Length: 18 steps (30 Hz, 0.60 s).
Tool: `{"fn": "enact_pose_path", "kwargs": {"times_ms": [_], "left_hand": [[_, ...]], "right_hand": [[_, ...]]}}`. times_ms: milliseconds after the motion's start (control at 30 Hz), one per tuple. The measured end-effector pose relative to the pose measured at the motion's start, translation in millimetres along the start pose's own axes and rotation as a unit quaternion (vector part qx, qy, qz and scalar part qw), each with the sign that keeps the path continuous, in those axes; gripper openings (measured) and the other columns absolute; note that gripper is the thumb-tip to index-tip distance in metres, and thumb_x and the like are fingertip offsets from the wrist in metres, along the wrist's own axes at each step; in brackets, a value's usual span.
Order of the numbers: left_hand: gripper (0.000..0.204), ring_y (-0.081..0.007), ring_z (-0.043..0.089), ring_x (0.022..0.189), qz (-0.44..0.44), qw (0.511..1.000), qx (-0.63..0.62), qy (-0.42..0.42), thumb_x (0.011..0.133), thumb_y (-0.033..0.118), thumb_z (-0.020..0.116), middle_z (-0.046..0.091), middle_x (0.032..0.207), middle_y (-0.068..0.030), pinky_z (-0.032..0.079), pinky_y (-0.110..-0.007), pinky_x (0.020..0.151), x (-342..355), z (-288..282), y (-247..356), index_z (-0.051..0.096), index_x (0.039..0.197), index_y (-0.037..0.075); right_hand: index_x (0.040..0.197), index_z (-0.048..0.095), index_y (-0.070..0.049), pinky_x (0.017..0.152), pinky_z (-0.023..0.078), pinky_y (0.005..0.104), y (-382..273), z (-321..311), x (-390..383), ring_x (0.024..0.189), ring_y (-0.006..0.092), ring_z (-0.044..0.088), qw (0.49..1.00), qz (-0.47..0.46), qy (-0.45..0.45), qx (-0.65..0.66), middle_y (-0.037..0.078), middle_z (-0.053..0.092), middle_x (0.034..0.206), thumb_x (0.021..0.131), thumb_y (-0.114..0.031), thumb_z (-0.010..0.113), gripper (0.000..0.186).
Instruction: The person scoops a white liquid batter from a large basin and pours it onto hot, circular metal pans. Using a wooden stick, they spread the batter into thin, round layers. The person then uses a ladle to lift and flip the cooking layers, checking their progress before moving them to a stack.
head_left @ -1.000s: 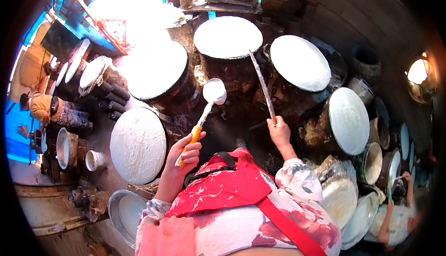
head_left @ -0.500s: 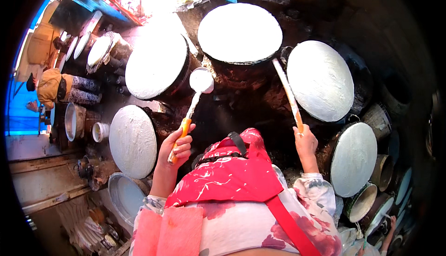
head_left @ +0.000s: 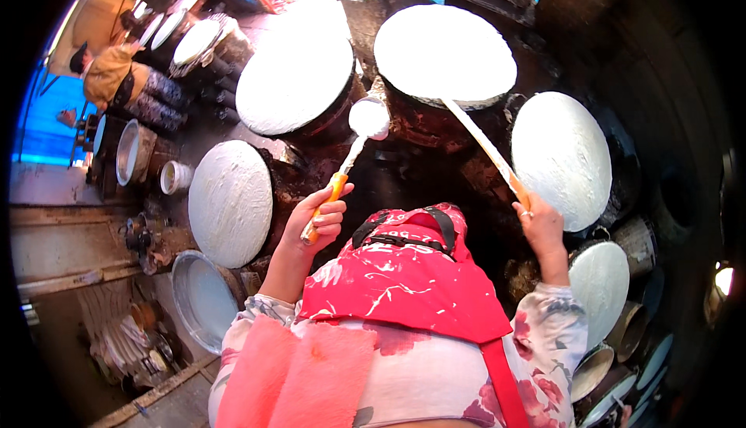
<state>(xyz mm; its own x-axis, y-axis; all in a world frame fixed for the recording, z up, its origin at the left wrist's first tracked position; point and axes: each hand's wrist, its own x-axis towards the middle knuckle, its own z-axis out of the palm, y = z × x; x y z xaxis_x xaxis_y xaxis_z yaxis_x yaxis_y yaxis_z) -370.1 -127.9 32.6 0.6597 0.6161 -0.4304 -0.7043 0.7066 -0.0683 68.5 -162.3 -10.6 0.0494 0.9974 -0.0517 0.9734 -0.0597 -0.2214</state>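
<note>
My left hand is closed round the orange handle of a ladle. Its white-coated bowl hangs in the gap between two round pans, the far-left pan and the far-middle pan. In my right hand is a long, thin spatula with a white-smeared blade and an orange grip. The blade's tip lies at the near rim of the far-middle pan; I cannot tell whether it touches. Smooth white batter covers the pans around me, including the right pan and the left pan.
Another white-covered pan stands near my right forearm. At the left are a wide metal basin, a small white bucket and a deep pot. Farther back a person in a mustard top bends over other pans.
The view has turned, so the pans sit farther right. Relative to the far-middle pan, the spatula's tip has moved left from its right edge to its near rim. Both hands keep their hold.
</note>
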Motion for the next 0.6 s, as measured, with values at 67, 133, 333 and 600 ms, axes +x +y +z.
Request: {"fn": "enact_pose_path", "kwargs": {"times_ms": [67,133,333,600], "left_hand": [[0.038,-0.0075,0.039,0.045,0.008,1.0,-0.006,-0.002,0.099,0.022,0.037,0.039,0.063,0.0004,0.034,-0.022,0.04,-5.1,-3.6,-2.4,0.041,0.128,-0.001],[0.037,-0.0077,0.039,0.045,0.02,1.0,-0.009,0.001,0.099,0.023,0.037,0.04,0.063,0.0004,0.034,-0.022,0.039,-10.8,-8.5,-4.1,0.042,0.128,0.0],[0.036,-0.008,0.039,0.044,0.074,0.997,-0.01,0.031,0.099,0.023,0.037,0.04,0.062,0.0001,0.035,-0.022,0.038,-26.9,-19.1,-16.4,0.043,0.126,0.001],[0.035,-0.0067,0.039,0.043,0.112,0.992,-0.02,0.062,0.098,0.022,0.038,0.039,0.061,0.0009,0.034,-0.021,0.038,-40.9,-17.4,-27.8,0.044,0.126,0.002]], "right_hand": [[0.086,0.058,-0.008,0.06,0.046,0.0471,-1.8,-23.7,28.6,0.069,0.0379,0.061,0.997,-0.02,-0.059,0.049,0.015,0.063,0.07,0.085,-0.039,0.06,0.031],[0.084,0.06,-0.008,0.059,0.045,0.044,-1.8,-23.1,53.4,0.066,0.0365,0.06,0.993,-0.03,-0.071,0.093,0.017,0.061,0.067,0.084,-0.037,0.061,0.029],[0.081,0.055,-0.005,0.049,0.039,0.0295,-16.3,7.9,127.3,0.047,0.014,0.047,0.847,0.044,-0.221,0.481,-0.003,0.046,0.053,0.091,-0.032,0.057,0.029],[0.089,0.052,-0.008,0.064,0.049,0.0463,-118.5,70.8,236.9,0.075,0.0352,0.062,0.975,-0.206,0.052,0.062,0.014,0.064,0.08,0.083,-0.032,0.065,0.028]]}}
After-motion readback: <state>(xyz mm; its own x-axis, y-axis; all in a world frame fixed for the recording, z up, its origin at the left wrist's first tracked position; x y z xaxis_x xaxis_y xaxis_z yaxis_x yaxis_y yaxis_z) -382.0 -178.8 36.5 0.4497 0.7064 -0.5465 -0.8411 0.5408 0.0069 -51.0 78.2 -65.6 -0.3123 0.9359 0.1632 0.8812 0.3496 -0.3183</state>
